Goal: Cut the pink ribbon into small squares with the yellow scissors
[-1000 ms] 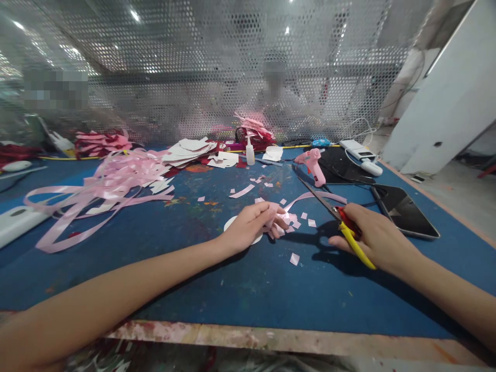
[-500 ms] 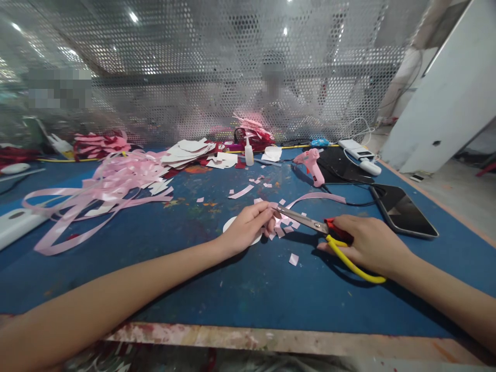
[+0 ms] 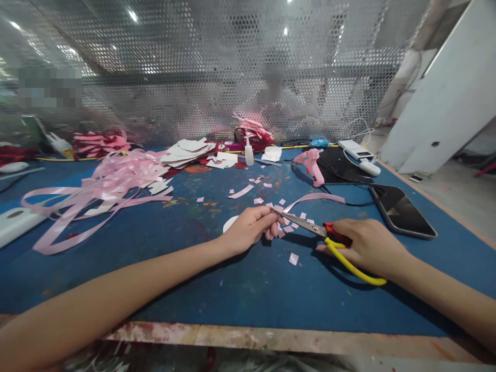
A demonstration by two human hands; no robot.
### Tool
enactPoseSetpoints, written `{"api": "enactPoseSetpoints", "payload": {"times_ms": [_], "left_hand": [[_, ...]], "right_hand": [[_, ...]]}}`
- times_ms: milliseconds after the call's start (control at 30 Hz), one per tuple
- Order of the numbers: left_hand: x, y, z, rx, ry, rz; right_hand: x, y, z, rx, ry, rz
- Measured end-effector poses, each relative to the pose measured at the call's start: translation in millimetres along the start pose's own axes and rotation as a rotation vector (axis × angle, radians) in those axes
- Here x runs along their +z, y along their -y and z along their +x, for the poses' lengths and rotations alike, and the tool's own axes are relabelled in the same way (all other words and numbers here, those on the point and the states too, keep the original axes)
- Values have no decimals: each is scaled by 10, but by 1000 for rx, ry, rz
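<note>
My right hand (image 3: 362, 245) is closed around the handles of a pair of scissors (image 3: 300, 221), one handle red and the other yellow. Their blades point left and look closed, with the tips right at the fingertips of my left hand (image 3: 253, 227). That hand is pinched on a small piece of pink ribbon, almost fully hidden by the fingers. Under it lies a white disc (image 3: 230, 224), partly covered. Small cut squares of pink ribbon (image 3: 293, 259) are scattered around the blades. A longer pink ribbon strip (image 3: 315, 196) curves behind the scissors.
On the blue tabletop (image 3: 186, 289), a pink ribbon heap (image 3: 127, 173) and white paper pieces (image 3: 189, 152) lie back left. A small bottle (image 3: 249, 154) stands at the back. A pink glue gun (image 3: 313, 166) and a black phone (image 3: 403, 211) are on the right.
The scissor blades have tilted slightly and closed up at my left fingertips. The bit of pink ribbon showing there before is now mostly out of sight. Both hands shifted very little.
</note>
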State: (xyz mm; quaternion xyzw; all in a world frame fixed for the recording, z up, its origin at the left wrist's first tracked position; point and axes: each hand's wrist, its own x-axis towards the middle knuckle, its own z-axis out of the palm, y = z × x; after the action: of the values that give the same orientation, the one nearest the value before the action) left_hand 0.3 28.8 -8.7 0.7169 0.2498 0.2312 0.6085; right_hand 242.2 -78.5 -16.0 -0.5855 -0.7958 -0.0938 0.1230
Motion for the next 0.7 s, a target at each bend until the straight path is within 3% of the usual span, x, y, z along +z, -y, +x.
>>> {"api": "enactPoseSetpoints", "payload": {"times_ms": [433, 700], "left_hand": [[1, -6, -14, 26, 39, 65], [4, 38, 10, 32, 7, -144]], "right_hand": [[-21, 13, 5, 52, 41, 5], [-94, 14, 52, 109, 7, 28]]}}
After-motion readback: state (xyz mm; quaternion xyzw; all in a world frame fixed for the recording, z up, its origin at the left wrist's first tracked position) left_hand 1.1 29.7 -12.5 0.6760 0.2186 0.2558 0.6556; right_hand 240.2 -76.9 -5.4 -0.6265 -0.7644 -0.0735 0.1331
